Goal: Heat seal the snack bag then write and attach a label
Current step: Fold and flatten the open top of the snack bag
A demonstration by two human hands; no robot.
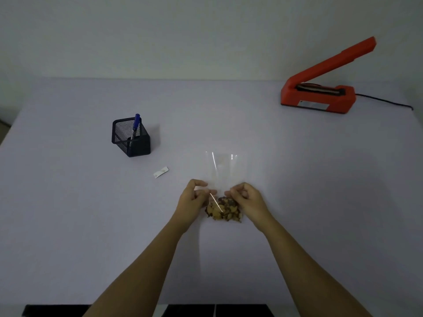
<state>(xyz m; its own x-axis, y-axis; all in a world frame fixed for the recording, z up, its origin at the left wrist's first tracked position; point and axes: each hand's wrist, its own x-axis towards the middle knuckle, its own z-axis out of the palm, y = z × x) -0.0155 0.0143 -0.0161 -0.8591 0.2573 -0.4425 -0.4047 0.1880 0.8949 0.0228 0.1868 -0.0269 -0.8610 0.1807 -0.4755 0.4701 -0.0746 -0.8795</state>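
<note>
Snack bag [223, 179]: one, clear plastic. Lies flat on the table [68, 202] near the middle, empty part stretching toward the far side, one clump of brown snacks [224, 210] gathered at the near end.

Two hands on it, one at each side. Left hand [194, 200]: pinches the bag's left edge just beyond the snacks, fingers [201, 183] curled in against the thumb. Right hand [248, 200]: pinches the right edge at about the same level, fingers [231, 193] curled in the same way. Both forearms bare, reaching in from the near edge.

Heat sealer [320, 94]: one, orange-red, at the far right of the table, lever arm raised, well apart from the bag. One dark cord [384, 101] trailing off to the right of it.

Pen holder [131, 138]: one, dark mesh, square, to the left of the bag and farther away. Holds one blue pen [136, 124], leaning slightly, top end sticking out above the rim.

Label [161, 172]: one small white strip, flat on the table between the pen holder and the bag, touching neither.
</note>
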